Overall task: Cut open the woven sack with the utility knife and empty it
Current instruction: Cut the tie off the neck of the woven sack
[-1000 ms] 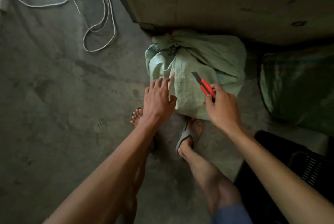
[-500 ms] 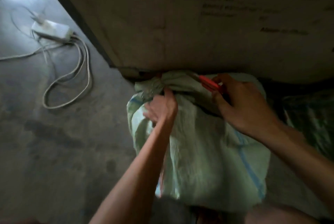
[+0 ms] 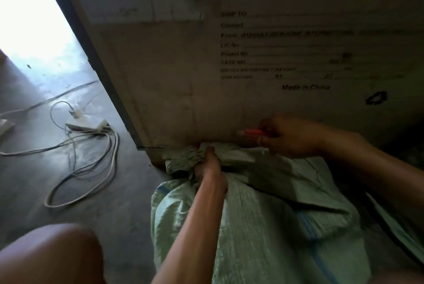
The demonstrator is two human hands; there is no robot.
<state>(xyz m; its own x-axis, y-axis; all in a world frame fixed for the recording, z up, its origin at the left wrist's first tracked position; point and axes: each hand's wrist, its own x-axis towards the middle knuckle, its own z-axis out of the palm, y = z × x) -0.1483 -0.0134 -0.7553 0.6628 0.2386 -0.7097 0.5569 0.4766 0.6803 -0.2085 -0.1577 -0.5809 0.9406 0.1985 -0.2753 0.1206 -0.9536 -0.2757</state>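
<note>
My left hand grips the woven sack at its tied neck, my right hand clutches the utility knife just beyond; no cut shows, emptying remains.

The woven sack is pale green with a fine woven sheen, and blue stripes run down it, one near its left edge and a longer one on its right side. Its bunched neck is a duller grey-green. The utility knife has an orange-red body with a pale tip. The cardboard box behind is dull brown, printed with black shipping text and a black recycling mark. The concrete floor is dark grey, washed white at its upper left corner. The power strip and cables are white.
</note>
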